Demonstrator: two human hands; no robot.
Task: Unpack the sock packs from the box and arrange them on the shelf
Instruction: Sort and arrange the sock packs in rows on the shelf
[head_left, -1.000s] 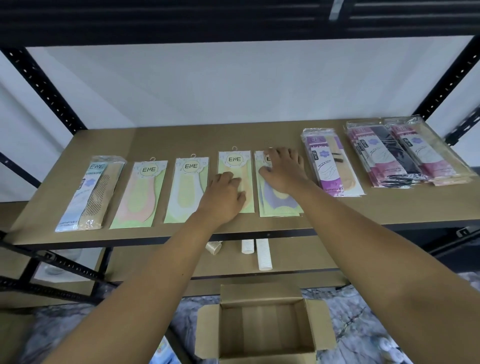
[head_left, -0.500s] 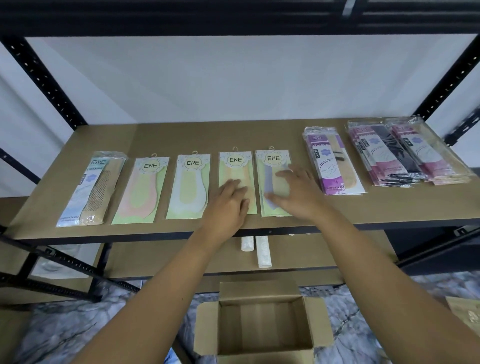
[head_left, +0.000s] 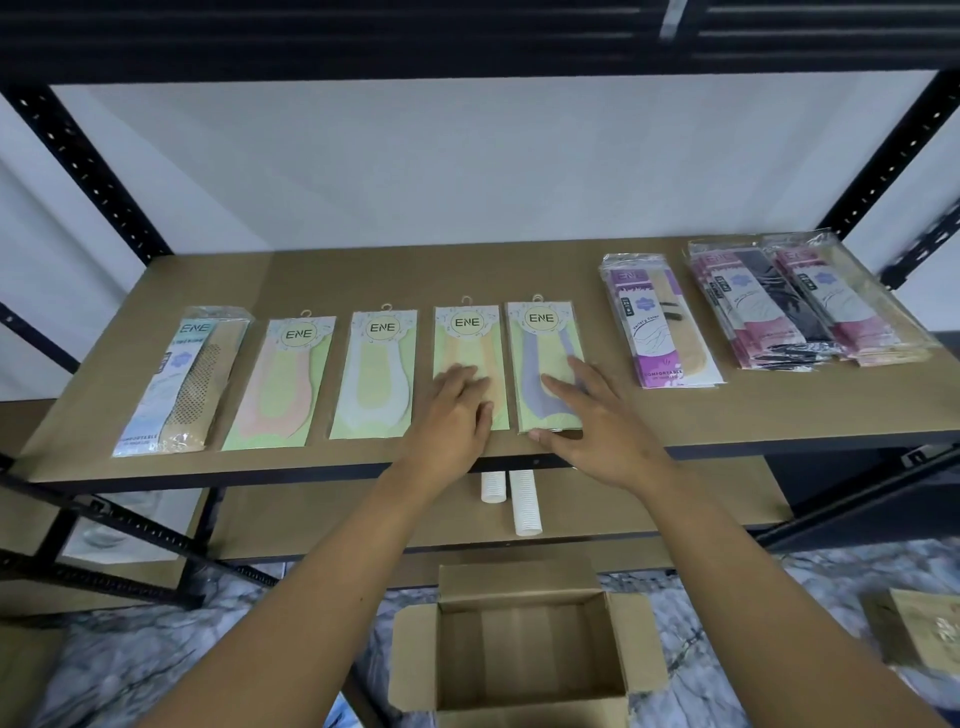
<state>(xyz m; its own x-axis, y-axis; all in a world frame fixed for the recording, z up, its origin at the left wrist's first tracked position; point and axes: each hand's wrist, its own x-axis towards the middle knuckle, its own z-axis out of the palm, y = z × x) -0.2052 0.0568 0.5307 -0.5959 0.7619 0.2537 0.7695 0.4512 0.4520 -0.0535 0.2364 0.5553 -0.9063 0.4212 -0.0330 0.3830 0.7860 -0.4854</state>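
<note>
Sock packs lie in a row on the brown shelf board (head_left: 363, 270). My left hand (head_left: 457, 410) rests flat on the lower part of the orange sock pack (head_left: 467, 343). My right hand (head_left: 592, 415) lies with spread fingers on the lower right of the purple sock pack (head_left: 540, 353), thumb at its front edge. Left of them lie a white sock pack (head_left: 376, 374), a pink sock pack (head_left: 283, 384) and a beige bagged pack (head_left: 182, 379). To the right lie a violet bagged pack (head_left: 657, 327) and magenta bagged packs (head_left: 800, 306). The open cardboard box (head_left: 524, 649) stands empty on the floor below.
Black metal shelf posts (head_left: 88, 166) stand at both sides, and a dark upper shelf is overhead. Two stacks of white paper cups (head_left: 524, 501) lie on the lower shelf. Another brown carton (head_left: 919, 634) sits on the marble floor at the right.
My right hand slid from the top of the purple sock pack down to its lower right corner, and the pack now lies straight in the row. My left hand stayed on the orange pack.
</note>
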